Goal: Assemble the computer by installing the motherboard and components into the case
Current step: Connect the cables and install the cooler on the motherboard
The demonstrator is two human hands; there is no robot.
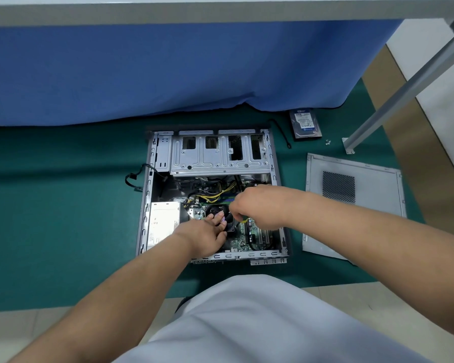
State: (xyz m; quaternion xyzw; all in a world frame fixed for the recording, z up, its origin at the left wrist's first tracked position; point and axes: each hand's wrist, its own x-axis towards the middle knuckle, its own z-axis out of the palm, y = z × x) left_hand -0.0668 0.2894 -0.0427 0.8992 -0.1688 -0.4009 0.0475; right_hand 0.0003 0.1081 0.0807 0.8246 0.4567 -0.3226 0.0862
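The open computer case (145, 205) lies flat on the green mat (63, 205). Inside it sit the motherboard (258, 238), a silver power supply (163, 224) and yellow and black cables (215, 195). My left hand (205, 235) reaches in from the lower left, and its fingers grip the edge of the black CPU fan (212, 211). My right hand (257, 205) hovers just right of the fan with fingers curled on a small yellow-handled tool (244, 220), most of which is hidden under the hand.
The metal drive cage (220, 155) fills the far end of the case. The removed side panel (351, 205) lies to the right. A hard drive (305, 123), a black cable (282, 133) and loose screws (328, 142) lie behind it. A blue cloth (168, 69) and a table leg (404, 87) border the mat.
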